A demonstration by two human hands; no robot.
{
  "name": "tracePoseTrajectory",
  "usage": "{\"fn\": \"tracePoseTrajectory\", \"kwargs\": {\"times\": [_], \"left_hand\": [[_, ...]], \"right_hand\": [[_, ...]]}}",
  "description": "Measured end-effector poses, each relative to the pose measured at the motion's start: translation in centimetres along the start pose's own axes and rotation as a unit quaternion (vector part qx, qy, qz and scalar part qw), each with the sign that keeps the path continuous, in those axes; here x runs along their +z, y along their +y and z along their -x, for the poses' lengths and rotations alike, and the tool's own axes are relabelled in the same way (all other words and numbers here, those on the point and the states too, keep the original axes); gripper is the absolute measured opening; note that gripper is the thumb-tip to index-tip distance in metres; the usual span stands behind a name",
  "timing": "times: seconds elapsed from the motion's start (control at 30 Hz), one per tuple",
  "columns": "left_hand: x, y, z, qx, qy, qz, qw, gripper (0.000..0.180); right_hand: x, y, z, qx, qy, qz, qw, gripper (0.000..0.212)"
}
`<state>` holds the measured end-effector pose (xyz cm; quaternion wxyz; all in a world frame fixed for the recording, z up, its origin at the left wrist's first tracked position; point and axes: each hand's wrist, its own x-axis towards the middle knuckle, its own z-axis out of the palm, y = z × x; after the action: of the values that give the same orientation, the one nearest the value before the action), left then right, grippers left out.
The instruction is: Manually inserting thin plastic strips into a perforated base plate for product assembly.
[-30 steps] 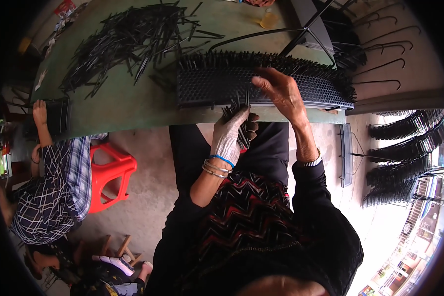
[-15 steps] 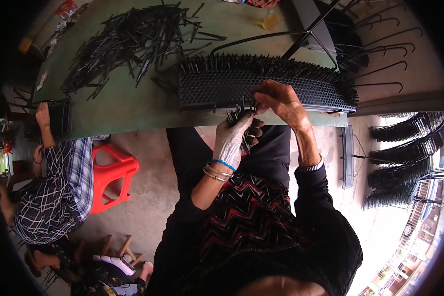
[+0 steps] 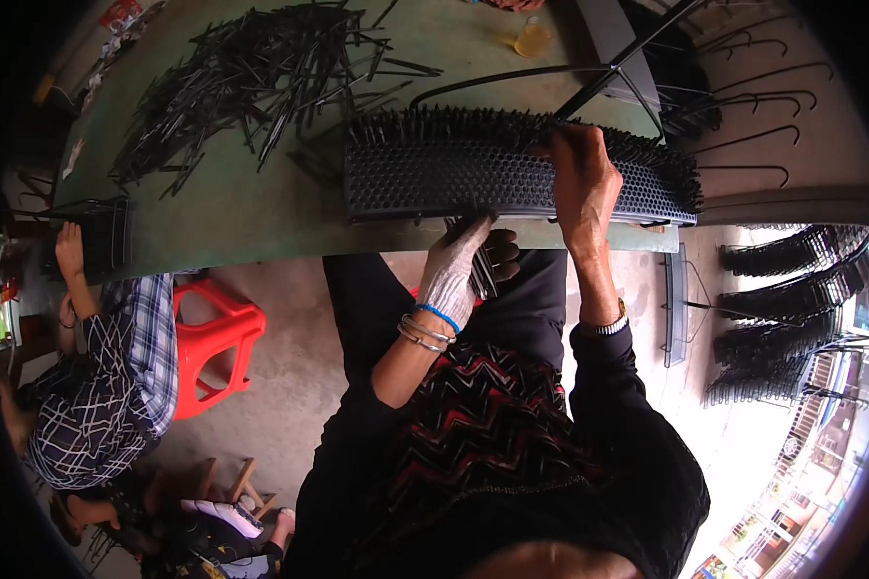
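Note:
My left hand (image 3: 459, 265), in a pale knitted glove with dark fingertips, is closed around a bundle of thin black sticks (image 3: 483, 277) at the table's near edge. In front of it stands a long black perforated panel (image 3: 434, 183), its holes bare along the near part. Black sticks (image 3: 454, 124) stand upright in dense rows along its far side. My bare right hand (image 3: 587, 183) reaches over the panel, its fingers pinched together at the near edge of those rows. Whatever is between its fingertips is hidden.
On the green table (image 3: 212, 217), a heap of loose black sticks (image 3: 251, 82) lies far left. A black metal frame (image 3: 521, 70) rises behind the panel, near a cup of yellow liquid (image 3: 531, 41). At left, another person's hand (image 3: 70, 251) rests by the table, beside a red stool (image 3: 212, 338).
My right hand has moved from beside the left hand's bundle, away and to the right, onto the standing rows. My left hand stays near the panel's front edge, still holding its sticks.

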<state>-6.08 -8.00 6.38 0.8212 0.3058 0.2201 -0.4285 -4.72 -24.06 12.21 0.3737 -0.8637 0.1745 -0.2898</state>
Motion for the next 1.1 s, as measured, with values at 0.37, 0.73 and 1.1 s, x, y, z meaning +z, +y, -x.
{"fn": "tracePoseTrajectory", "kwargs": {"times": [0.37, 0.73, 1.1], "left_hand": [[-0.9, -0.7, -0.6, 0.009, 0.024, 0.058, 0.998, 0.019], [-0.5, 0.1, 0.8, 0.001, 0.03, 0.012, 0.999, 0.019], [0.0, 0.5, 1.4, 0.043, 0.05, -0.032, 0.997, 0.021]], "right_hand": [[0.8, 0.5, 0.0, -0.073, 0.018, 0.038, 0.996, 0.01], [1.1, 1.7, -0.3, -0.062, -0.044, 0.039, 0.996, 0.011], [2.6, 2.2, -1.1, -0.129, -0.054, 0.197, 0.97, 0.024]]}}
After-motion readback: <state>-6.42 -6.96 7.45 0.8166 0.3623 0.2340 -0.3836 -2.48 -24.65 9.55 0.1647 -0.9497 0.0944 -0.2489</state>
